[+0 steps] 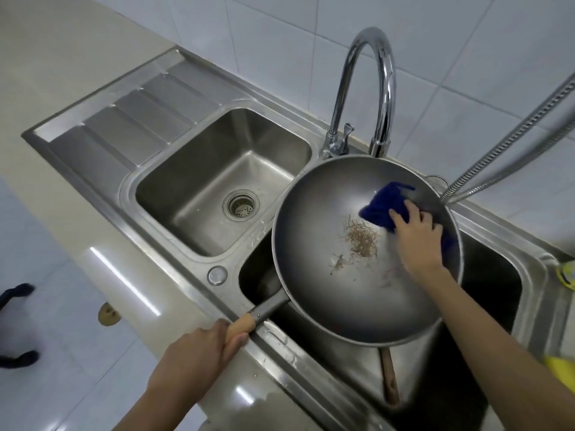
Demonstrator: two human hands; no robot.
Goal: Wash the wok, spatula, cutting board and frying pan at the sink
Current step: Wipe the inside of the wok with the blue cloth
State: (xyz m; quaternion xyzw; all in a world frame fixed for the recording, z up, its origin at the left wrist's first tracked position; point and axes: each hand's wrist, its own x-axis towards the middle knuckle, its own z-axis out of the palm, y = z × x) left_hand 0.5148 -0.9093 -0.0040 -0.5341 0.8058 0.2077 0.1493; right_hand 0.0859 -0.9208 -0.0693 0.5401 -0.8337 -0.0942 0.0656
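A large grey wok (326, 293) is held tilted over the right basin of the steel sink (529, 293). Brown food residue (361, 239) sticks to its inner bottom. My left hand (196, 356) grips the wok's wooden handle (241, 325) at the sink's front edge. My right hand (417, 237) presses a blue cloth (387, 203) against the wok's inner wall on the far right side. Under the wok, a brown wooden handle (389, 381) of another utensil lies in the right basin; the utensil's head is hidden.
The left basin (186, 188) with its drain (240, 206) holds nothing. A chrome gooseneck tap (371, 85) stands behind the wok. A metal hose (513, 144) crosses the upper right. Yellow items (564, 368) sit at the right edge. A ribbed drainboard (130, 119) lies far left.
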